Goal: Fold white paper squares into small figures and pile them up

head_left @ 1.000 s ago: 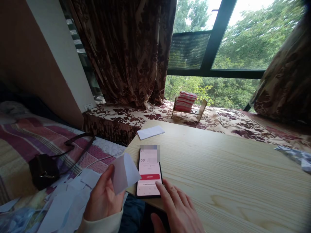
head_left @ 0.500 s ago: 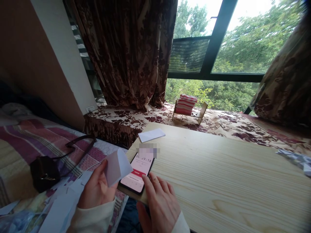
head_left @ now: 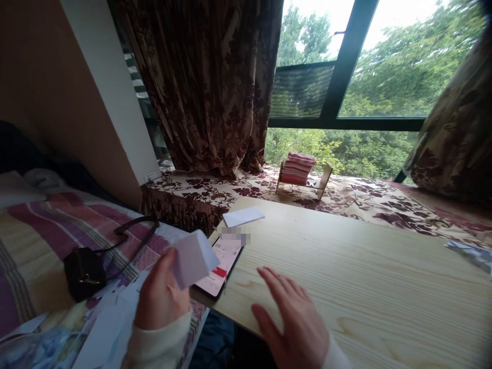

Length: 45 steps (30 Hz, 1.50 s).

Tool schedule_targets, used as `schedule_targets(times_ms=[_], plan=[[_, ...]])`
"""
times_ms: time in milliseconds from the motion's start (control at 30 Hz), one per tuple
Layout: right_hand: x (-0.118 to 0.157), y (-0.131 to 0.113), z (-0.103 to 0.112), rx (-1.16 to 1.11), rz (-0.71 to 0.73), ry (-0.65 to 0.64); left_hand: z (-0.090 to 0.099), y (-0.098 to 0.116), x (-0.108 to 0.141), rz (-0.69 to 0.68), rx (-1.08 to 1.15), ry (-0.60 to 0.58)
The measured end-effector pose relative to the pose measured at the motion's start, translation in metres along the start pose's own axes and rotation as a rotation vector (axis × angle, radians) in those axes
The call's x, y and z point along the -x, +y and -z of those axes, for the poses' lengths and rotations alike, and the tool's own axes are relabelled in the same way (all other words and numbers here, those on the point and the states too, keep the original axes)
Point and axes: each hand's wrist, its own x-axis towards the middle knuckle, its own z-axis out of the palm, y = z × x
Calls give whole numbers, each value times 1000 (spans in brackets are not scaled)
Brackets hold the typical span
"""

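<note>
In my left hand [head_left: 163,292] is a folded piece of white paper [head_left: 194,259], gripped between thumb and fingers at the table's left end. Behind it a phone [head_left: 213,282] lies on the wooden table, its pink screen showing a timer and a red bar; the paper covers part of it. My right hand [head_left: 290,310] hovers over the near edge of the table, holding nothing, fingers stretched and thumb apart. A flat folded white paper [head_left: 244,216] rests on the table beyond the phone.
The pale wooden table [head_left: 365,277] reaches to the right, with crumpled papers [head_left: 471,254] at its far right. A small rack [head_left: 325,182] with folded striped cloths [head_left: 298,169] stands on the window ledge. To the left, a bed holds a black bag [head_left: 84,274] and loose white papers [head_left: 109,320].
My right hand has moved off the phone to the right, its fingers spreading. The left hand still holds the folded paper, now covering more of the screen. The view has shifted slightly.
</note>
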Motion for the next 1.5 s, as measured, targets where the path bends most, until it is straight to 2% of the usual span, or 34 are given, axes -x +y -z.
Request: schedule_targets(times_ms=[33,67,133,167,200,267,367,467,533,567,633,833,1267,1500], plan=[[6,14,14,-61,-32,37,-4,-12,14,21,-33,-48],[12,29,30,-144,-108,91,-9,-28,29,71,-80,-174],[21,59,61,-345,-310,103,-25,-65,56,156,-196,-534],[23,73,76,-444,-428,130,-37,-84,67,143,-252,-670],[24,87,90,-536,-526,158,-50,-102,77,65,-305,-741],[22,112,113,-694,-644,209,-80,-132,91,-62,-409,-778],[13,146,129,-821,-719,249,-117,-166,99,-37,-444,-833],[6,167,125,-821,-706,325,-131,-187,95,38,-487,-889],[6,173,118,-787,-678,460,-130,-194,91,79,-512,-909],[7,175,116,-765,-659,486,-128,-196,88,100,-523,-919],[9,175,112,-757,-590,437,-125,-197,83,138,-538,-937],[12,173,114,-694,-640,481,-128,-201,73,194,-572,-952],[15,160,108,-751,-568,411,-125,-203,83,164,-584,-920],[16,159,107,-744,-578,354,-124,-203,79,231,-548,-893]])
